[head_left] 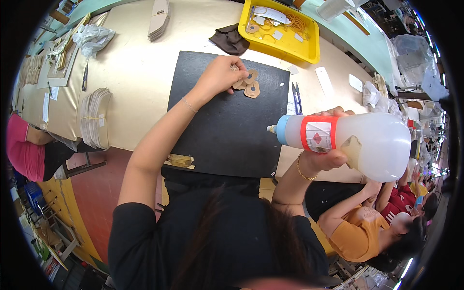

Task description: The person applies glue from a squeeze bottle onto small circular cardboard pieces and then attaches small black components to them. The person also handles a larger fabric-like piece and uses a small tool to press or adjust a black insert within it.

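Nearest, at three o'clock, the right hand (325, 157) has its grip wrapped around a translucent glue bottle (357, 140) held on its side, its blue nozzle pointing toward nine o'clock above the black mat (217, 135). Farther out, near twelve o'clock, the left hand (220, 75) rests on the mat, fingers pinched on a cluster of small tan leather pieces (249, 84). Small scissors (296, 98) lie just right of the mat. Beyond, a yellow tray (285, 46) sits on the bench (140, 72).
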`<action>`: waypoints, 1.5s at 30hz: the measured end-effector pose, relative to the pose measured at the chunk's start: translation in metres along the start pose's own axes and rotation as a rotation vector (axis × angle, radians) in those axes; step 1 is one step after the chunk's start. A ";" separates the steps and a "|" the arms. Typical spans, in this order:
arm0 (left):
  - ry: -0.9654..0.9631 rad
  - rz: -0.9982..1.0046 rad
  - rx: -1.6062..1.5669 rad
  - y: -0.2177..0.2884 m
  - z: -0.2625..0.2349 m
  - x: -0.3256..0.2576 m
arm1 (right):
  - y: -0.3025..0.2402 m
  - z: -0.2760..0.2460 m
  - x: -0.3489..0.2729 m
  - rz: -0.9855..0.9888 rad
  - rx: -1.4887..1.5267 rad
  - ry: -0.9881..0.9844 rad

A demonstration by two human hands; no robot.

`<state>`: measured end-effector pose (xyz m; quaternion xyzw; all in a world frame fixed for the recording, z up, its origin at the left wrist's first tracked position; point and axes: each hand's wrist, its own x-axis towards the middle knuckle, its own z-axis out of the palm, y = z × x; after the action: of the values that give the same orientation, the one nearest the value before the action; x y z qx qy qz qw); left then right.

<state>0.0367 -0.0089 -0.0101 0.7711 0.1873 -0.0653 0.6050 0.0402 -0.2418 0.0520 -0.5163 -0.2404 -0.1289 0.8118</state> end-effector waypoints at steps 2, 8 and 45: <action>0.023 0.018 0.004 0.004 -0.004 0.004 | -0.002 0.003 -0.001 0.036 0.011 0.085; -0.056 -0.115 -0.534 0.005 -0.028 -0.013 | -0.006 0.003 0.001 0.058 0.010 0.056; -0.015 0.059 -0.615 0.028 0.015 -0.085 | 0.006 0.026 -0.003 -0.110 -0.213 0.035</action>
<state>-0.0293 -0.0461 0.0394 0.5565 0.1714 0.0066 0.8129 0.0336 -0.2162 0.0549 -0.5835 -0.2391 -0.2072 0.7480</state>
